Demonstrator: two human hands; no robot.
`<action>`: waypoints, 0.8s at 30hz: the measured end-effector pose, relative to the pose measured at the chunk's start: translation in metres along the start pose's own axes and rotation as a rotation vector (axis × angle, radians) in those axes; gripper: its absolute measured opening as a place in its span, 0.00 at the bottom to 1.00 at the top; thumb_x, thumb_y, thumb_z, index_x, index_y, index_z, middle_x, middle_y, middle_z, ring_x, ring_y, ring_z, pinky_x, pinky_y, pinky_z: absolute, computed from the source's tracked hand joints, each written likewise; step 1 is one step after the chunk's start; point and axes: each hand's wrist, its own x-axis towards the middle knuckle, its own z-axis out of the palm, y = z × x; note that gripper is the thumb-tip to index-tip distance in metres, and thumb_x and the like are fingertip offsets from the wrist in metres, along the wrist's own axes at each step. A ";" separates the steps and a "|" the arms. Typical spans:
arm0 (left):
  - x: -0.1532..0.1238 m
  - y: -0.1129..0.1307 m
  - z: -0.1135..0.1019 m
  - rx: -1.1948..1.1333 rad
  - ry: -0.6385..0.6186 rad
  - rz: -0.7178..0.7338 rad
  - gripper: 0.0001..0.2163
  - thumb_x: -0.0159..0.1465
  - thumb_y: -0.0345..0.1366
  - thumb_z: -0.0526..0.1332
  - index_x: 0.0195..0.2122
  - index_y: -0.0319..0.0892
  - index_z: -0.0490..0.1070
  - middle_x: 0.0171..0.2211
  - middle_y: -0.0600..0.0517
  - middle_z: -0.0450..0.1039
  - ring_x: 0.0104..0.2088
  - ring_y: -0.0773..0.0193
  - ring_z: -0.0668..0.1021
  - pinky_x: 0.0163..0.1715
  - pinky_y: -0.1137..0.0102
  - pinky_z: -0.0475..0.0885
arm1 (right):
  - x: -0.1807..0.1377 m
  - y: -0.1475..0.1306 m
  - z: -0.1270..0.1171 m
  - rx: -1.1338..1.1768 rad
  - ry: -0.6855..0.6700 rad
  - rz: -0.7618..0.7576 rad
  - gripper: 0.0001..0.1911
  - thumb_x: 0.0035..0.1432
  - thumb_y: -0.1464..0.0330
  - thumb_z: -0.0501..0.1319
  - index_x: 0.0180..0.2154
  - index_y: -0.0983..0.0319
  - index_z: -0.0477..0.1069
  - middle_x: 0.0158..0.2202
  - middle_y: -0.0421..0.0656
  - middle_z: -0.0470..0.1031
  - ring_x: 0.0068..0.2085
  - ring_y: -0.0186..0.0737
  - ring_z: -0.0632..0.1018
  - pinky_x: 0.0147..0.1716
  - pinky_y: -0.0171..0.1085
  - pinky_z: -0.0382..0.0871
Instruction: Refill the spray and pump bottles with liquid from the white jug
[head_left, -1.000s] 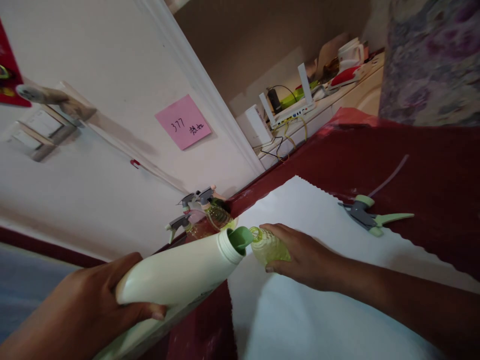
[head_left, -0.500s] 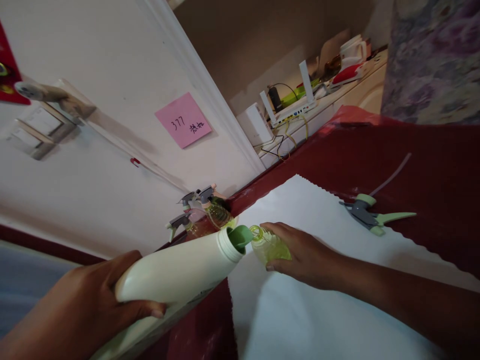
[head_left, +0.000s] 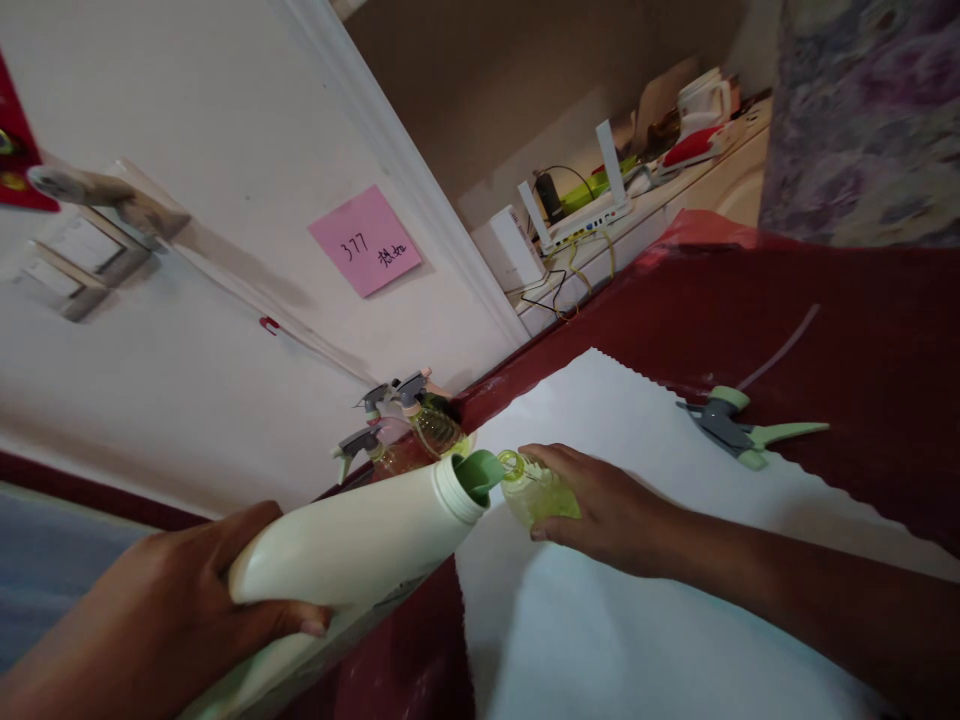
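Both are clamped: left grip (head_left: 184, 595) on pale bottle (head_left: 360, 540), right grip (head_left: 607, 515) on yellow bottle (head_left: 538, 495).

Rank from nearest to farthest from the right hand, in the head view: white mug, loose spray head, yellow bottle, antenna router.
1. Yellow bottle: in the right hand.
2. Loose spray head: to the right.
3. Antenna router: beyond, on the ledge.
4. White mug: farther along it.

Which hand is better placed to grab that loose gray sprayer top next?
Probably the right hand: it is nearer the sprayer top, though it holds the small yellow-green bottle. The left hand is farther away, with the big pale bottle in its grip.
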 end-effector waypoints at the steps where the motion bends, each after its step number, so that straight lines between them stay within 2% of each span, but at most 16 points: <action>1: 0.000 0.000 0.000 0.003 0.006 -0.002 0.22 0.55 0.60 0.62 0.43 0.51 0.75 0.32 0.52 0.82 0.33 0.51 0.83 0.31 0.67 0.70 | 0.000 0.000 0.000 0.001 0.001 0.000 0.37 0.54 0.66 0.68 0.64 0.57 0.62 0.62 0.50 0.70 0.61 0.58 0.71 0.57 0.53 0.68; 15: 0.000 -0.003 0.001 0.012 -0.008 0.020 0.24 0.54 0.64 0.61 0.42 0.52 0.74 0.30 0.52 0.80 0.32 0.51 0.82 0.31 0.66 0.69 | 0.000 -0.001 -0.001 -0.012 -0.005 0.012 0.37 0.54 0.66 0.68 0.64 0.57 0.61 0.62 0.50 0.71 0.60 0.58 0.72 0.55 0.52 0.69; 24: 0.001 0.001 -0.002 -0.008 -0.011 0.005 0.23 0.54 0.62 0.62 0.42 0.52 0.75 0.32 0.52 0.81 0.33 0.51 0.82 0.32 0.65 0.69 | -0.001 0.002 0.001 -0.016 0.000 -0.006 0.38 0.54 0.66 0.68 0.65 0.57 0.61 0.62 0.49 0.71 0.60 0.57 0.72 0.57 0.52 0.68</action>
